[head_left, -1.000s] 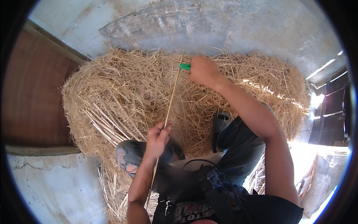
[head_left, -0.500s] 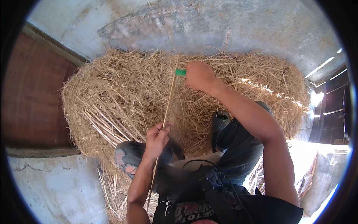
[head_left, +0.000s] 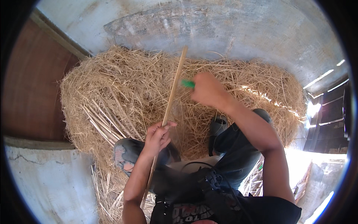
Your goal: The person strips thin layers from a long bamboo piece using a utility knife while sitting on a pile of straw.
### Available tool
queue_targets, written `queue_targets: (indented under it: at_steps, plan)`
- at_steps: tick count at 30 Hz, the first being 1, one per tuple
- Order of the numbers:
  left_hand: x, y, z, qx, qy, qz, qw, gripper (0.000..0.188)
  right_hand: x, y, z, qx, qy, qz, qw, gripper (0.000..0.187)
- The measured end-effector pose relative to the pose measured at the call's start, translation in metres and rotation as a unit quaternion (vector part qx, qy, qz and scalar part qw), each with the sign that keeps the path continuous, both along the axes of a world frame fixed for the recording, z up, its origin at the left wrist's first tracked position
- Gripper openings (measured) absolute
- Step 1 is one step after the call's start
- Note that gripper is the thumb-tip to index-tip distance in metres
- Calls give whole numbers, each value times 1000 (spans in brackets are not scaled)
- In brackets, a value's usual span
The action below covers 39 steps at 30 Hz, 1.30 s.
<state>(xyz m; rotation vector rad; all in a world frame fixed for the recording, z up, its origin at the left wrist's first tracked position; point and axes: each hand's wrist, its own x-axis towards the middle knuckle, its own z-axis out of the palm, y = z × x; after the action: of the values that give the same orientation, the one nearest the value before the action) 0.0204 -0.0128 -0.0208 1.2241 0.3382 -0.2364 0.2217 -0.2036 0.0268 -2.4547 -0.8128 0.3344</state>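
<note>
My left hand (head_left: 157, 137) is closed around a long, pale strip of bamboo or wood (head_left: 173, 89). The strip slants upward past the fingers, and its lower end runs down along my left forearm. To the right of the strip's upper half, my right hand (head_left: 207, 90) is closed in a fist. A small bright green piece (head_left: 188, 83) sticks out of that fist toward the strip, with a narrow gap between them. Its edges are blurred and the rest is hidden in the fist, so its kind is unclear.
Shavings and fibres (head_left: 126, 80) are heaped in front of me against a grey wall (head_left: 209, 26). Several cut strips (head_left: 106, 125) lie by my left knee. My dark shoe (head_left: 218, 128) rests among the shavings. A brown panel (head_left: 37, 86) stands at the left.
My right hand has drawn back toward me and slightly right, bringing the green piece away from the strip. The strip now turns a wider face and its top leans further right.
</note>
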Motion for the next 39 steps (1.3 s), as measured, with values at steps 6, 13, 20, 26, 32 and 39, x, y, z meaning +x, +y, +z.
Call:
queue_targets:
  at_steps: [6,13,20,26,32,39]
  plan:
    - [0,2,-5,10,42,14,999,36,-38,31,-37,-57,-25,115,991,18]
    - [-5,1,-7,22,50,-22,998,36,58,4,-34,-25,4,-46,999,14]
    - [5,-3,-9,18,46,-10,999,36,-29,16,-38,-40,34,103,993,14]
    - [8,-5,-10,19,55,17,998,35,-14,26,-53,-40,-28,82,995,16]
    - [-13,-3,-5,9,30,-54,998,32,138,-53,-46,-5,-18,-206,978,22]
    - [-3,23,22,167,-74,17,983,27,123,-61,-23,33,35,-187,981,25]
